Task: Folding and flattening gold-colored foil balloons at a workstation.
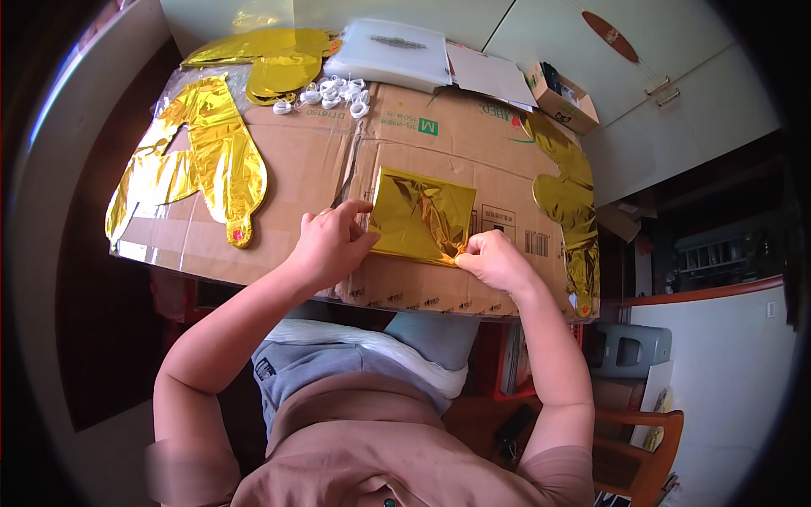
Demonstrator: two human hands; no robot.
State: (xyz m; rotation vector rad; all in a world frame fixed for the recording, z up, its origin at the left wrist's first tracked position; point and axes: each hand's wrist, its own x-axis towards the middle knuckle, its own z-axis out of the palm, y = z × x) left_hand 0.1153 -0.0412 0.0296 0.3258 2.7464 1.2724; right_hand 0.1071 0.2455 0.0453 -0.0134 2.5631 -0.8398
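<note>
Folded gold foil [422,215], shiny and creased, roughly rectangular, lying flat on the cardboard [321,160] near its front edge. Bright reflections across the top, darker wrinkles toward the lower right corner.

Left hand [332,243] just beside the foil's left edge, fingers curled, index fingertip touching the upper left corner; pressing rather than gripping, nothing enclosed in the palm. Right hand [497,260] at the foil's lower right corner, fingers bunched and pinching that crumpled corner. Foil thus between the two hands, slightly farther from the body than both.

Elsewhere on the cardboard: a flat gold balloon [207,160] well apart to the left, another gold balloon [570,203] draped along the right edge, more gold shapes [270,59] at the far edge. White ribbon bits [334,95] in a small heap near those. A clear plastic bag [393,52] and white sheets [490,76] beyond, a small open box [562,97] at the far right corner. Wooden chair [646,444] at lower right.
</note>
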